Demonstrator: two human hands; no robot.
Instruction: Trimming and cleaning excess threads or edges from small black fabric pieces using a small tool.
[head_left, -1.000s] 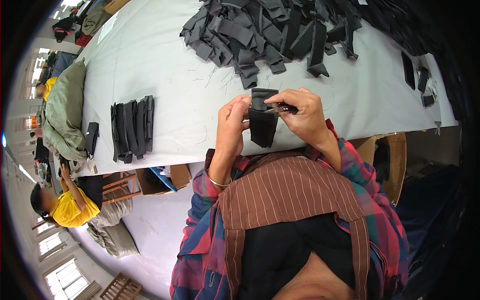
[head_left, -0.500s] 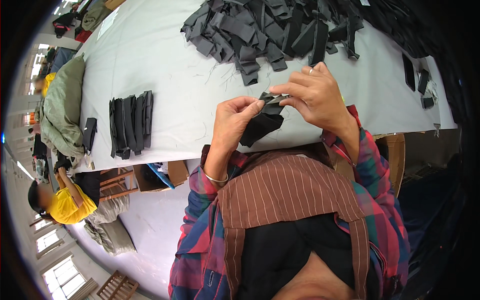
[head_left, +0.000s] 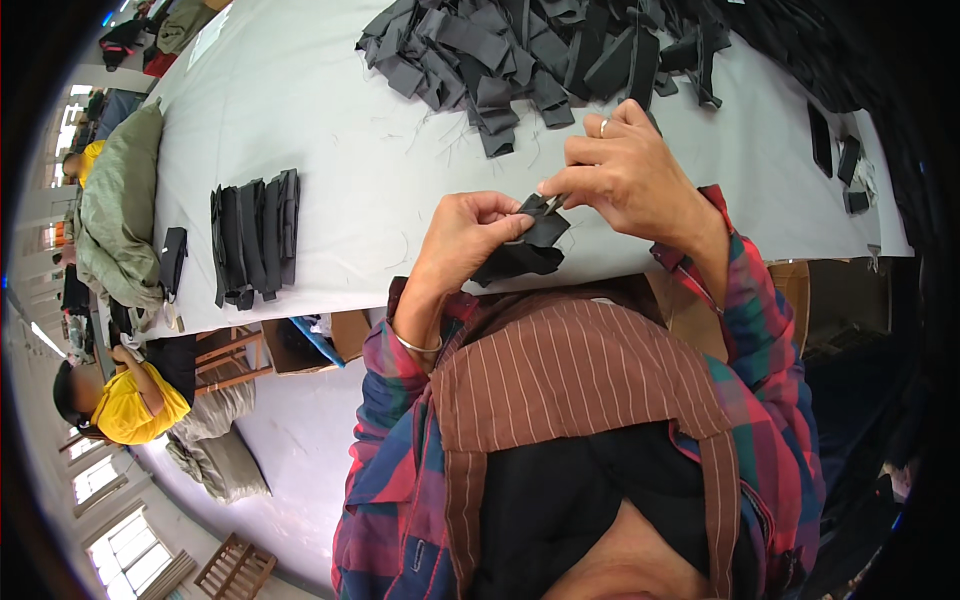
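My left hand (head_left: 462, 240) pinches a folded black fabric strip (head_left: 522, 258) between thumb and fingers, just above the table's near edge. The strip's lower end hangs down in a fold. Close against it, my right hand (head_left: 632, 178) is closed on small thread snips (head_left: 553, 205). Their metal tips meet the strip's upper end, while the rest of them is hidden in the palm. Beyond my hands lies a loose pile of black fabric strips (head_left: 490, 65). To the left, several more strips (head_left: 255, 238) are lined up side by side in a row.
A white cloth covers the table (head_left: 340, 150), with loose threads scattered on it. A green sack (head_left: 122, 200) rests along the left edge. At the right lie a black phone-like slab (head_left: 820, 138) and small black pieces. A person in yellow (head_left: 145, 400) sits at left.
My right hand has turned and risen slightly, and the metal tips now point down at the strip. The left hand has tilted the strip a little; the view has shifted slightly.
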